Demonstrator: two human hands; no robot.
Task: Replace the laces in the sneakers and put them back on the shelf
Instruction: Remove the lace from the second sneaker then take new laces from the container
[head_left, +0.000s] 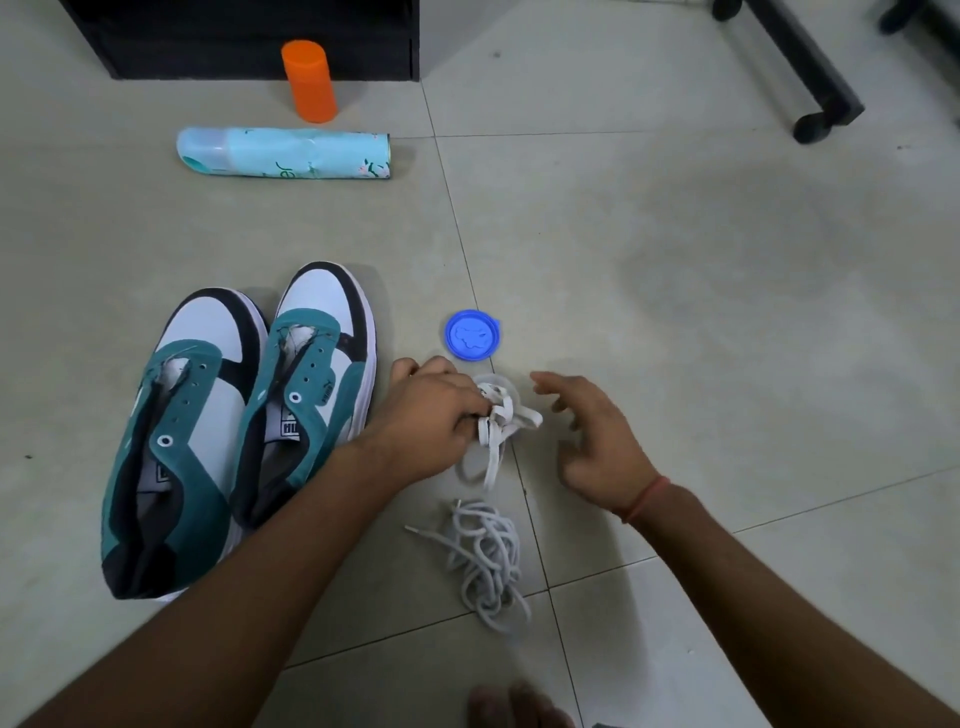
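Flat white laces (501, 421), bunched and knotted, pinched in the left hand (423, 415) just right of the sneakers (244, 415); fingers curled round the bundle, loose ends trailing to the floor (727, 260). Right hand (589, 436) open just beyond the bundle, fingers spread, holding nothing. Nearer than the bundle, well right of the sneakers' heels, a tangled heap of round grey laces (485, 556), lying free. Sneakers side by side, eyelets bare, toes pointing away. Probably soft, light and limp, so no stiffness to rely on; best taken near a tip and drawn out of the knot gently, since a hard pull likely tightens it. Just beyond the bundle, a blue lid (471, 335); far past the sneakers' toes, a pale blue spray can (283, 154) on its side and an orange cylinder (310, 80) upright before the dark shelf (239, 36).
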